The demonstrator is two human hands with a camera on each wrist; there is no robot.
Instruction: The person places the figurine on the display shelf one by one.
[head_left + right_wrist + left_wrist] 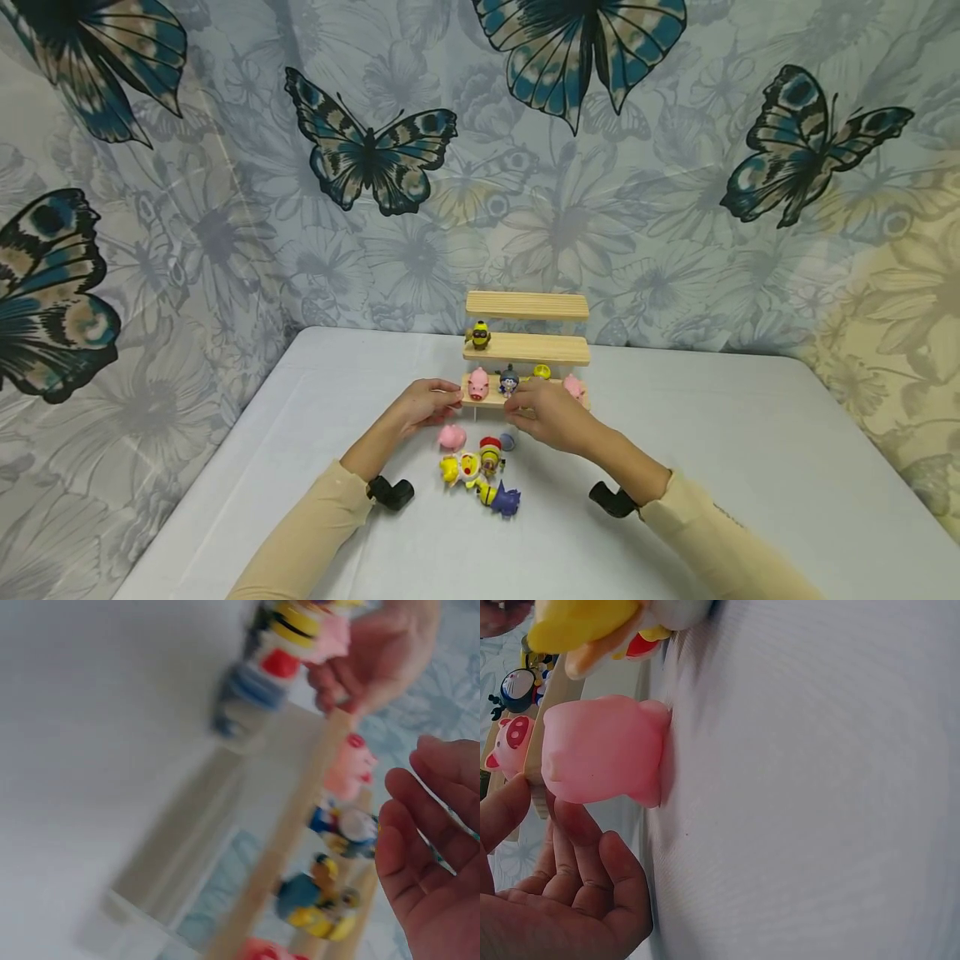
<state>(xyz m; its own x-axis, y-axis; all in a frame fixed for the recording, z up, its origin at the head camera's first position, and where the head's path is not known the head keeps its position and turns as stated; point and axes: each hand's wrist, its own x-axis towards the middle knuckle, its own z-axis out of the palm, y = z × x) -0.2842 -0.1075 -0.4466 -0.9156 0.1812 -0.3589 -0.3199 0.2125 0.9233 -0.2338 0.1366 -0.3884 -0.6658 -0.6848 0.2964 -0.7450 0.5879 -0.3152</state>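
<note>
A tiered wooden shelf (pixel 528 348) stands at the table's back. My left hand (pixel 427 402) pinches the left end of its lowest board (pixel 534 761) between thumb and forefinger. On that board sit a pink pig figure (pixel 477 385), a blue-and-white figure (pixel 508 382) with a dark cap, and another pink pig (pixel 574 387) at the right end. My right hand (pixel 551 412) is in front of the board's right half, partly hiding it. In the right wrist view its fingers are loosely bent and hold nothing, beside a yellow figure (pixel 322 911) with blue.
Before the shelf lie a pink toy (pixel 452 437), a yellow-and-white figure (pixel 461 469), a red-capped figure (pixel 491 454) and a purple-and-yellow one (pixel 501 498). A black-and-yellow figure (pixel 480 335) stands on the middle board. Butterfly-print cloth (pixel 420 267) hangs behind the white table (pixel 720 467).
</note>
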